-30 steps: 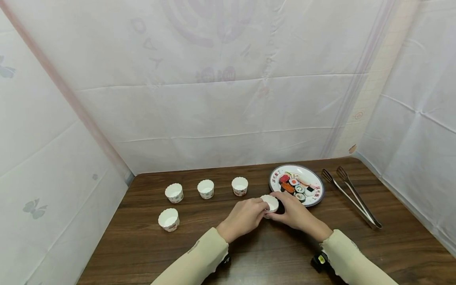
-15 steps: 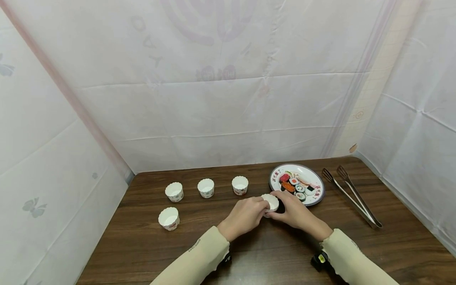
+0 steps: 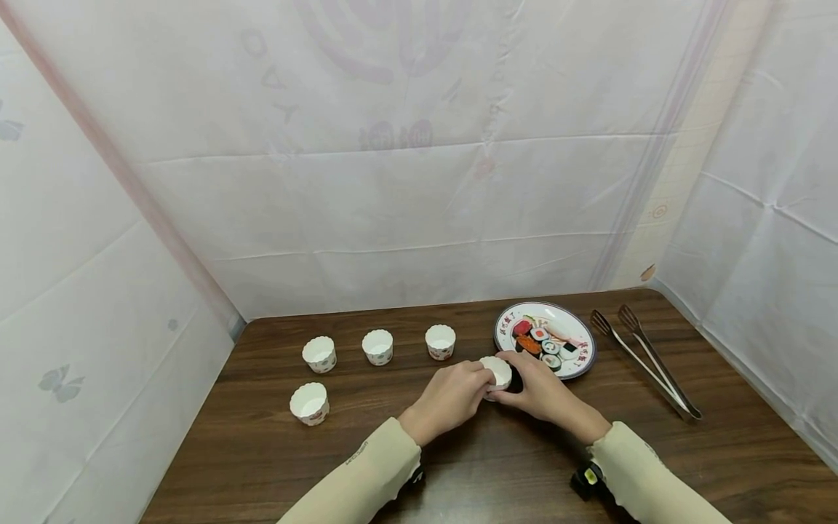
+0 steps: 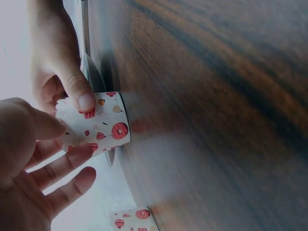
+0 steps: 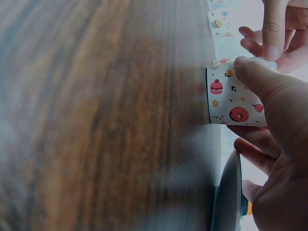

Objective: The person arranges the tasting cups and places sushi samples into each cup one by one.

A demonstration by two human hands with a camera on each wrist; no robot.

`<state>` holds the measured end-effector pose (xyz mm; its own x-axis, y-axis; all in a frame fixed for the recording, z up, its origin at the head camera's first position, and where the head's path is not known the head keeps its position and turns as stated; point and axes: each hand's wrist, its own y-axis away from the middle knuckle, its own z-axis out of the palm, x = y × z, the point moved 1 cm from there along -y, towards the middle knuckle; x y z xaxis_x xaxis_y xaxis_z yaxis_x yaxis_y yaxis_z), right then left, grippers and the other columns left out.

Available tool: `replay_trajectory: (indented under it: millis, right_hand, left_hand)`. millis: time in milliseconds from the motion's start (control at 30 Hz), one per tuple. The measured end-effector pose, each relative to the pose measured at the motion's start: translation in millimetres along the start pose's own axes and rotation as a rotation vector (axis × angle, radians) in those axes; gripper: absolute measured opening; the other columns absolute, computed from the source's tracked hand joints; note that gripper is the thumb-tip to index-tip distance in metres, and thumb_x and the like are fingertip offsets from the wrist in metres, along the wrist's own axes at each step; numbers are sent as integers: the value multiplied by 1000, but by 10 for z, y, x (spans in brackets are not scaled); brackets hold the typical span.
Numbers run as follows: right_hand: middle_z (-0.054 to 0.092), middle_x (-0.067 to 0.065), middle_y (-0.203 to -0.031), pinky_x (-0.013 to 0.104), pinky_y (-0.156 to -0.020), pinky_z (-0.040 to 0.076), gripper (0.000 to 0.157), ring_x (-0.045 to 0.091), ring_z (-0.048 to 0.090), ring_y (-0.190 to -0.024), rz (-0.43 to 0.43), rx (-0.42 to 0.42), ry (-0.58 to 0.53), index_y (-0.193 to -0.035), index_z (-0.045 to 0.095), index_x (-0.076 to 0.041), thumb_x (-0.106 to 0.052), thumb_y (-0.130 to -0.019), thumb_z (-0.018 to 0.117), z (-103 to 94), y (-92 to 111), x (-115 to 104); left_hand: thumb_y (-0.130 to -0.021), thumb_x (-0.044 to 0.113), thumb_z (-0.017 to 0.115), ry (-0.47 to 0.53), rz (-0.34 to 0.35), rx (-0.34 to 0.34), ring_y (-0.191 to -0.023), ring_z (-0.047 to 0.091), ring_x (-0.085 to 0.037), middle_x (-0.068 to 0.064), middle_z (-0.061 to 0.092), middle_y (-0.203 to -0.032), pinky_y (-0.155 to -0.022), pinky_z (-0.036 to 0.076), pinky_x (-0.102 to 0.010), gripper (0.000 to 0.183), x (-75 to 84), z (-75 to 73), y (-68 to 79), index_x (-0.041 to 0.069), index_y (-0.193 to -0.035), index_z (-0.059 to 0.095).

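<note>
Left hand [image 3: 450, 397] and right hand [image 3: 542, 389], each grip clamped on the paper baking cup [image 4: 103, 126], hold opposite sides, presumably to steady it upright on the bench [image 3: 222, 451].

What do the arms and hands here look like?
A person's: the left sleeve and right sleeve are pale cream, the left with dark lettering too small to read. The fingers are bare. A black device shows by each sleeve; the right one bears a yellow-green patch.
</note>
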<state>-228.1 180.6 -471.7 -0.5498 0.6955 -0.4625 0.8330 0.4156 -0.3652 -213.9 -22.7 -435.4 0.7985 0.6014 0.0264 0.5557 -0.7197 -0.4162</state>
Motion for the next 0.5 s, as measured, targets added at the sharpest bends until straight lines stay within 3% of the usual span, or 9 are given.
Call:
replay_trajectory:
  millis: [500]
  right_hand:
    - [69,1,-118,46,-86,52,60,19,63,-103,-3,-24,5,-131,63,-11,-37,-83,88,-8,6,-8]
  left_hand:
    - [-95,6,70,98,45,234,-91,64,-10,3,67,-101,-78,55,-24,9,-38,-162,72,12,-100,71]
